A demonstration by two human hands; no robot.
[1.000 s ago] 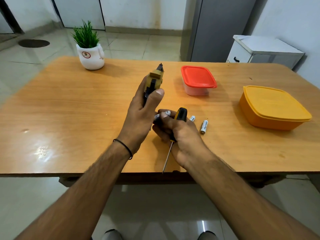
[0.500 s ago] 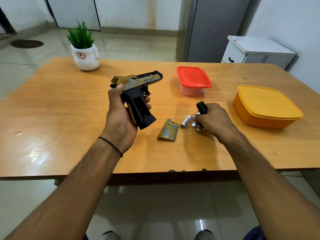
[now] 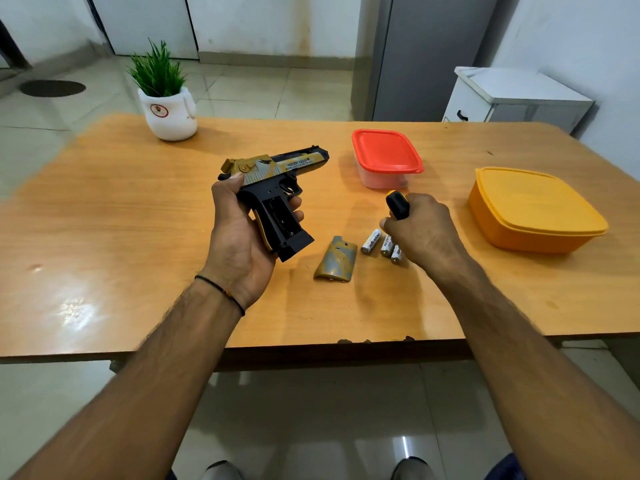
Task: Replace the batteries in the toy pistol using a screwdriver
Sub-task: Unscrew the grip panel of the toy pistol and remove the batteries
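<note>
Looking down through the head camera, I take the loose gold-and-grey curved plastic grip cover [image 3: 336, 259], lying flat on the orange-brown wooden table [image 3: 138, 220], as my marker. Left of that cover and lifted off the table, my left hand [image 3: 239, 244] is wrapped round the back of the black-and-gold plastic toy pistol [image 3: 277, 188]. Its barrel points right and its uncovered battery bay is turned up toward me. The bay is dark, and I cannot tell whether any cell sits in it.

Just right of the cover lie three small white cylindrical batteries [image 3: 387, 244] side by side. My right hand [image 3: 422, 230] hovers over them with its fingers curled round the black-and-yellow screwdriver handle [image 3: 397, 204]. The shaft is hidden, and I cannot tell whether a fingertip touches a battery.

My right hand is clearly the nearer one to the batteries. Their long axes slant up to the right, while the bay runs down to the right along the grip. I judge a battery must be turned before it drops in, and the screwdriver crowds that hand.
</note>
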